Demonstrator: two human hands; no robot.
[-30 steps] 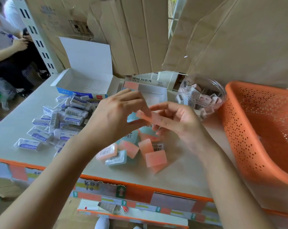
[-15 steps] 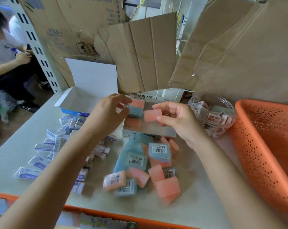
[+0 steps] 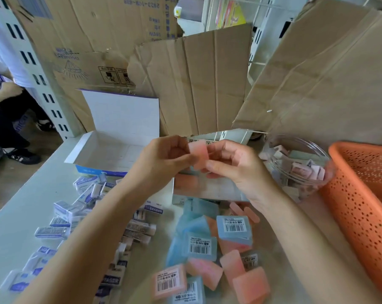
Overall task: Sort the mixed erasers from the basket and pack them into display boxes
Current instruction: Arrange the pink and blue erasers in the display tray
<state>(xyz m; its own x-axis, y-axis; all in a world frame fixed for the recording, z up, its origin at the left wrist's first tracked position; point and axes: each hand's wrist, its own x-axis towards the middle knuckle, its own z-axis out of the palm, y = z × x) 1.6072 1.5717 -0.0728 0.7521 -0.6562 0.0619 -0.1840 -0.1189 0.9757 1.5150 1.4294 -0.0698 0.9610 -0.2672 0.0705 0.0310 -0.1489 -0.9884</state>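
Centrally, above the middle of the table (image 3: 21, 216), a pink eraser (image 3: 198, 155) is held between both hands. The left hand (image 3: 161, 161) pinches its left edge with curled fingers and thumb. The right hand (image 3: 238, 172) pinches its right edge and lower corner the same way. The eraser is a small, flat, translucent block with a soft matte face, and it stands roughly upright.

Directly below the hands lies a small open display box (image 3: 220, 190) of pale card. A pink shape at its left end is too blurred to make out.

Near the viewer is a loose heap of the same slabs: blue erasers (image 3: 234, 229) and pink erasers (image 3: 250, 286), some with white barcode labels facing up. To the left of the heap, white erasers in blue-printed sleeves (image 3: 60, 210) are scattered across the table, long and narrow in shape.

Far left stands a larger white card box (image 3: 111, 152) with its lid raised upright. To the right of the hands sits a clear round bowl (image 3: 306, 143) holding small pale erasers. Just beside it is the orange plastic basket (image 3: 361, 205), whose wall is pierced with small holes. Creased brown cardboard sheets (image 3: 207, 84) stand along the far side.
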